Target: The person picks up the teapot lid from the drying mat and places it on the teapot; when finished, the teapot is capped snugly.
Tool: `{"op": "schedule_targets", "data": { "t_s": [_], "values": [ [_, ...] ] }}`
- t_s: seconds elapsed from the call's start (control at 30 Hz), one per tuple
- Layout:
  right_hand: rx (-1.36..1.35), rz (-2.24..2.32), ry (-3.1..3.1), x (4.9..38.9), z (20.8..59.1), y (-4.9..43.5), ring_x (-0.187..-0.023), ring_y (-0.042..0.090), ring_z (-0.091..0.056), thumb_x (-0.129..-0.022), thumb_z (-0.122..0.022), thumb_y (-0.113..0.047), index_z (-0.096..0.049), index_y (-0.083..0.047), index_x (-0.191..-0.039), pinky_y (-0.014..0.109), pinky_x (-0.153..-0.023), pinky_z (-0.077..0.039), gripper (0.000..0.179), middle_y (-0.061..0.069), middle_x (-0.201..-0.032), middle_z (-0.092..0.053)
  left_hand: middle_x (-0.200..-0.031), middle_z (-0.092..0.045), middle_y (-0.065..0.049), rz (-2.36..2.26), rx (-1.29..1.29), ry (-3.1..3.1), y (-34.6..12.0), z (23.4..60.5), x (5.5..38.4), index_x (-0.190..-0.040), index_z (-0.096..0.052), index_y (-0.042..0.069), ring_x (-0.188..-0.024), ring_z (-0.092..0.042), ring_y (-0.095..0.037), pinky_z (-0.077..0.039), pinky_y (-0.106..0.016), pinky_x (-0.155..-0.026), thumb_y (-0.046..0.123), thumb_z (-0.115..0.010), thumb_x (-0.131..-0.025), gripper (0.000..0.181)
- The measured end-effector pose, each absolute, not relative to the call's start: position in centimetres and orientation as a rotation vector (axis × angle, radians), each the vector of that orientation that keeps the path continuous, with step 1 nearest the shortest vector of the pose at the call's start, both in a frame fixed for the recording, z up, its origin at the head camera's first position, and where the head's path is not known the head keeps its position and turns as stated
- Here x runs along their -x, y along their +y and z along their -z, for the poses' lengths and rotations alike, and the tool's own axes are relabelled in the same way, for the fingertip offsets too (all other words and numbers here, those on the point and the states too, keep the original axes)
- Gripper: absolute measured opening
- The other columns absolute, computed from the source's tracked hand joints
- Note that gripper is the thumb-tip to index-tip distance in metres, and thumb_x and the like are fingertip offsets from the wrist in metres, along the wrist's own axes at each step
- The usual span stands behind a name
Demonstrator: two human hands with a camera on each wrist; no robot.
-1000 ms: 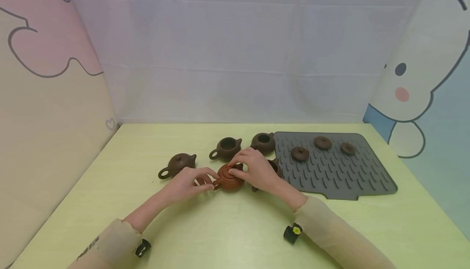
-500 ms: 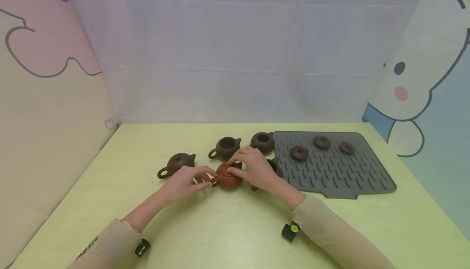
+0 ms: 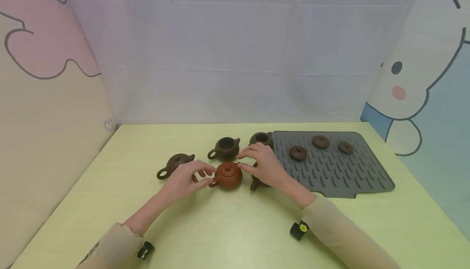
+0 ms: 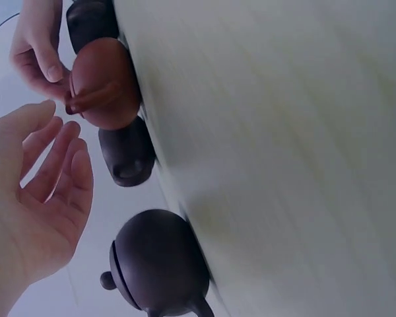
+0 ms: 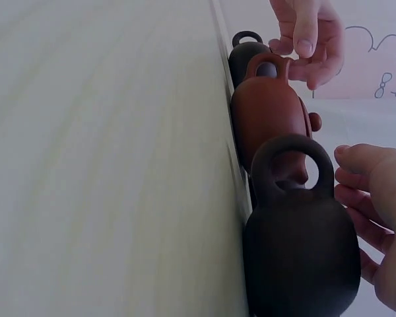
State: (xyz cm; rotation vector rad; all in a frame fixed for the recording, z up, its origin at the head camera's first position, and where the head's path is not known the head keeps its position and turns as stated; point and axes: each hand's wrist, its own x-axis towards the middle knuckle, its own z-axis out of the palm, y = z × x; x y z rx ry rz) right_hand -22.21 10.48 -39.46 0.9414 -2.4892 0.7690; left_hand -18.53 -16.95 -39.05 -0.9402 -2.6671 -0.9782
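A reddish-brown clay teapot (image 3: 228,181) stands at mid-table with its lid (image 3: 228,170) on, handle to the left. My left hand (image 3: 185,179) is beside that handle, thumb and fingers apart, holding nothing; the left wrist view shows the gap between them. My right hand (image 3: 266,165) hovers by the spout side, fingers loosely bent and holding nothing. Below it a dark teapot (image 5: 300,257) is partly hidden in the head view. Behind the left hand stands a dark lidded teapot (image 3: 178,162).
Two dark teapots without lids, one (image 3: 228,155) behind the red one and another (image 3: 268,142) further right, stand at the back. On a grey ridged mat (image 3: 338,175) at right lie three dark lids (image 3: 298,153), spaced apart. Fabric walls (image 3: 235,57) enclose the table.
My right hand has let go of the red teapot's lid and moved right, uncovering the lid. My left hand has stayed by the handle, its fingers slightly more spread.
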Motion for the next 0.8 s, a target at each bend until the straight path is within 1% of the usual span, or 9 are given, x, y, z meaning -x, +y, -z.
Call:
{"op": "schedule_targets", "data": {
  "t_s": [0.13,0.17,0.3,0.37,0.4,0.43,0.5,0.67,0.8],
  "values": [
    [-0.935,-0.792,-2.425,22.6,39.5,12.0,-0.098,0.021,-0.062,-0.086,-0.078,-0.022,-0.077,-0.013,-0.103,0.045,-0.087,-0.049,0.019,0.001,-0.102,-0.074,-0.097,-0.075,0.003,1.01,0.882,-2.652,-16.2,38.9,18.4,-0.107,-0.073,0.016,-0.076,-0.063,-0.004,-0.053,-0.02,-0.061,0.016,-0.077,-0.086,0.021],
    [-0.93,-0.799,-2.409,22.7,39.5,12.3,-0.097,0.021,-0.062,-0.085,-0.078,-0.021,-0.077,-0.013,-0.102,0.046,-0.09,-0.049,0.019,0.001,-0.102,-0.074,-0.096,-0.075,0.003,1.023,0.87,-2.652,-16.0,38.8,18.3,-0.107,-0.073,0.016,-0.076,-0.063,-0.003,-0.052,-0.019,-0.06,0.017,-0.076,-0.086,0.021],
    [-0.899,-0.809,-2.362,23.2,39.6,13.9,-0.095,0.021,-0.062,-0.085,-0.079,-0.02,-0.076,-0.013,-0.101,0.044,-0.089,-0.05,0.018,0.001,-0.1,-0.074,-0.094,-0.074,0.008,1.043,0.849,-2.633,-15.0,38.6,17.9,-0.106,-0.074,0.019,-0.073,-0.062,0.0,-0.051,-0.019,-0.059,0.019,-0.076,-0.087,0.02],
    [-0.878,-0.794,-2.344,23.4,39.6,14.7,-0.095,0.022,-0.063,-0.084,-0.079,-0.018,-0.076,-0.012,-0.101,0.044,-0.089,-0.051,0.018,0.003,-0.1,-0.074,-0.09,-0.073,0.011,0.989,0.831,-2.607,-14.4,38.5,17.7,-0.105,-0.074,0.02,-0.071,-0.06,0.001,-0.049,-0.018,-0.058,0.021,-0.077,-0.085,0.02],
    [-0.867,-0.785,-2.338,23.5,39.6,15.1,-0.094,0.022,-0.062,-0.085,-0.078,-0.018,-0.076,-0.011,-0.101,0.042,-0.085,-0.051,0.018,0.004,-0.1,-0.073,-0.087,-0.073,0.012,0.964,0.825,-2.592,-14.2,38.5,17.6,-0.104,-0.075,0.021,-0.069,-0.059,0.002,-0.048,-0.018,-0.058,0.021,-0.078,-0.085,0.02],
    [-0.852,-0.775,-2.333,23.6,39.6,15.5,-0.095,0.023,-0.062,-0.085,-0.078,-0.018,-0.076,-0.011,-0.101,0.042,-0.084,-0.051,0.018,0.005,-0.101,-0.073,-0.084,-0.071,0.013,0.94,0.814,-2.585,-13.9,38.4,17.5,-0.103,-0.075,0.021,-0.068,-0.058,0.003,-0.046,-0.018,-0.057,0.023,-0.079,-0.084,0.02],
    [-0.823,-0.763,-2.319,23.9,39.7,16.3,-0.096,0.025,-0.062,-0.085,-0.078,-0.017,-0.076,-0.01,-0.1,0.043,-0.084,-0.051,0.017,0.006,-0.101,-0.073,-0.08,-0.07,0.015,0.919,0.811,-2.573,-13.4,38.4,17.4,-0.102,-0.075,0.021,-0.065,-0.056,0.004,-0.046,-0.018,-0.058,0.024,-0.08,-0.083,0.019],
    [-0.752,-0.771,-2.298,24.5,39.9,18.4,-0.097,0.028,-0.063,-0.083,-0.079,-0.013,-0.076,-0.009,-0.1,0.046,-0.083,-0.05,0.018,0.009,-0.102,-0.073,-0.083,-0.073,0.01,1.024,0.896,-2.589,-11.8,38.6,17.6,-0.102,-0.074,0.017,-0.066,-0.059,0.004,-0.052,-0.02,-0.061,0.022,-0.079,-0.084,0.019],
    [-0.691,-0.766,-2.314,25.0,40.0,20.1,-0.098,0.029,-0.062,-0.083,-0.078,-0.011,-0.075,-0.008,-0.102,0.047,-0.085,-0.05,0.019,0.01,-0.103,-0.072,-0.084,-0.074,0.01,1.085,0.895,-2.65,-10.7,38.8,17.5,-0.104,-0.073,0.018,-0.064,-0.06,0.005,-0.051,-0.018,-0.062,0.025,-0.077,-0.086,0.02]
  ]
}}
